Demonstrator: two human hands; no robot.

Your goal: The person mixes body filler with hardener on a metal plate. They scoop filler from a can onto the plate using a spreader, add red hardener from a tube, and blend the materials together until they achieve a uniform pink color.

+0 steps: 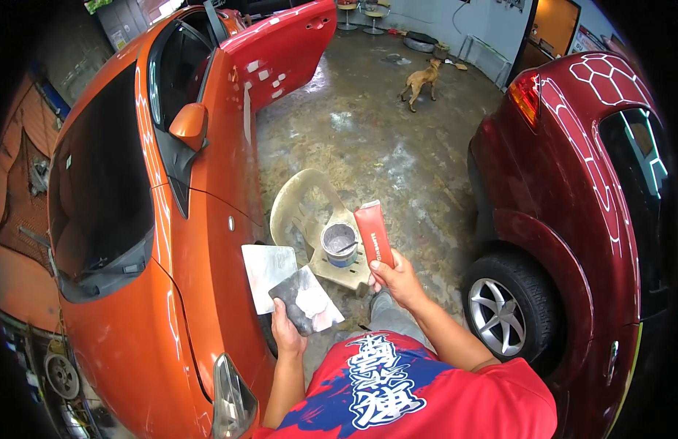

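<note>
My left hand (287, 329) grips two thin flat plates together. One is a pale, smeared plate (266, 269); the other is a dark plate (295, 296) with a white patch of paste on its face. In my right hand (398, 279) is a red squeeze tube (374, 230), held with its flat crimped end up and printed with lettering. Just left of the tube, an open can (339, 241) of greyish material stands on the seat of a beige plastic chair (306, 189). A dark stick or handle (347, 247) leans inside that can.
An orange car (207, 274) stands close on my left, its red door (284, 49) swung open and marked with pale patches. A dark red car (558, 181) is on my right. Farther off, a brown dog (421, 82) stands on the stained, wet-looking concrete floor (372, 131).
</note>
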